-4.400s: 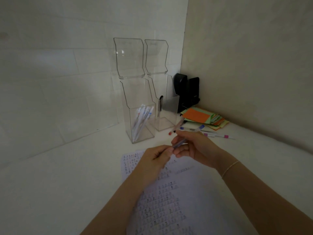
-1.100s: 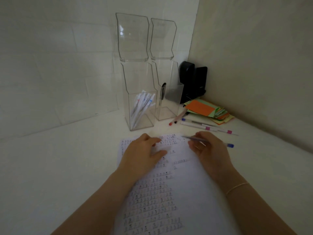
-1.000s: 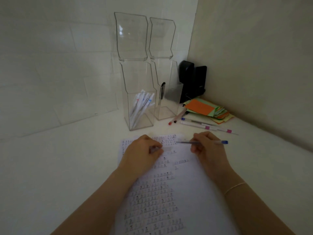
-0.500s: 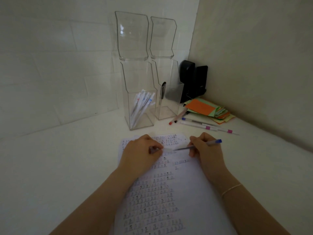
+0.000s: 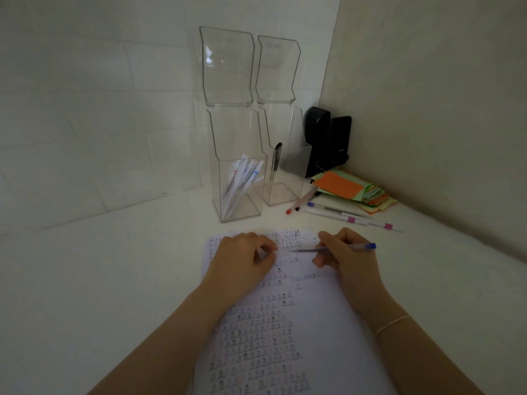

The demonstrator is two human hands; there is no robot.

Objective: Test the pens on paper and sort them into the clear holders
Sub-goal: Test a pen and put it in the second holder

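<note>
A sheet of paper (image 5: pixel 302 323) covered in small test marks lies in front of me. My right hand (image 5: pixel 349 260) grips a clear pen with a blue end (image 5: pixel 363 247), its tip down on the top of the sheet. My left hand (image 5: pixel 242 263) rests curled on the paper beside the tip and pinches a small pale pen cap (image 5: pixel 261 253). Two tall clear holders stand behind with their lids up. The left holder (image 5: pixel 228 138) has several white pens (image 5: pixel 242 183) in it. The right holder (image 5: pixel 296 155) contains one dark pen (image 5: pixel 276 161).
Several loose pens (image 5: pixel 339 213) lie on the white table right of the holders, one with a red end (image 5: pixel 299 203). A stack of coloured notes (image 5: pixel 350 189) and a black device (image 5: pixel 328 141) fill the corner. Walls close in behind and on the right.
Both hands came down from mid-air onto the paper. In the last second my right hand swung the pen's tip left and down toward my left hand.
</note>
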